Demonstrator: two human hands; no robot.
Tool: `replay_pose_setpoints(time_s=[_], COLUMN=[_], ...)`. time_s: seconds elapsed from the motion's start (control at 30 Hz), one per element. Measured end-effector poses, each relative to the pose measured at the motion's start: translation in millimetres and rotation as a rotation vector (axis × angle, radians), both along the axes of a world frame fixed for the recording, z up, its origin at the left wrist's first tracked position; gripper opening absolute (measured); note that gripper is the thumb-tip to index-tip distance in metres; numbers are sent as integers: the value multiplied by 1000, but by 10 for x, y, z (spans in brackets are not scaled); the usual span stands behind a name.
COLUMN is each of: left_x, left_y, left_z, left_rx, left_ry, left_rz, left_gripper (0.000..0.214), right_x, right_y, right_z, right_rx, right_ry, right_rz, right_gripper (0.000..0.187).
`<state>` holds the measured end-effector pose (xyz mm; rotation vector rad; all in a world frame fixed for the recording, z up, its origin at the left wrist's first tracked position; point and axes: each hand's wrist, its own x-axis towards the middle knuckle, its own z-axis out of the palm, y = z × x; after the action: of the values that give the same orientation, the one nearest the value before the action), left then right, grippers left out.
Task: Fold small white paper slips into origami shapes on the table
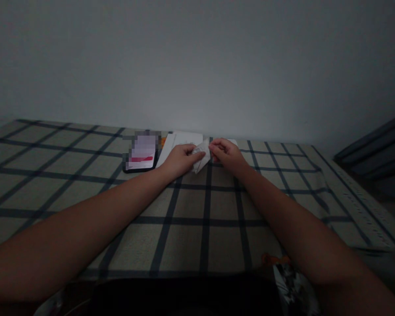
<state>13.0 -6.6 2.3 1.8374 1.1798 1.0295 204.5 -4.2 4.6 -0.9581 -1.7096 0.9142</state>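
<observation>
A small folded piece of white paper [202, 159] is held between both hands, just above a checked tablecloth [191, 206]. My left hand [181, 159] grips its left side with curled fingers and the thumb on top. My right hand [226, 153] pinches its right upper edge, fingers closed. Both forearms reach far forward across the cloth toward the wall.
A phone [141, 152] with a lit screen lies left of the hands. White paper sheets [179, 142] lie behind the left hand, near the wall. A crumpled shiny wrapper [291, 281] sits at the near edge on the right. Dark furniture [375, 153] stands at far right.
</observation>
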Motion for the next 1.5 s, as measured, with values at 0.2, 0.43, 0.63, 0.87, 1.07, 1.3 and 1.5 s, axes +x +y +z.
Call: replay_pose_setpoints(time_s=[0.2,0.43,0.63,0.87,1.07,1.3,1.5], left_x=[-7,-9,-4,38,25,42,21], left_y=[-26,-39,-38,-2,2,-39,-23], left_z=[4,-6,-2,12,9,16,-2], left_rx=[-122,-187,-209,-283,-313,-240,-240], left_ry=[-195,-258,-303,-618,-637,-510,-430], left_rz=[45,15,34,-201,-303,-256,-251], left_gripper=[38,38,36,39,31,41,36], right_x=[7,14,-19,-13,1,-1,1], right_y=[-34,-31,-29,20,72,47,8], right_z=[34,41,20,7,-24,-6,24], right_rx=[35,67,-39,-89,-116,-103,-62], right_ry=[-129,-172,-44,82,174,130,78], right_rz=[3,-25,25,-13,-50,-30,-14], right_gripper=[28,28,27,28,29,30,27])
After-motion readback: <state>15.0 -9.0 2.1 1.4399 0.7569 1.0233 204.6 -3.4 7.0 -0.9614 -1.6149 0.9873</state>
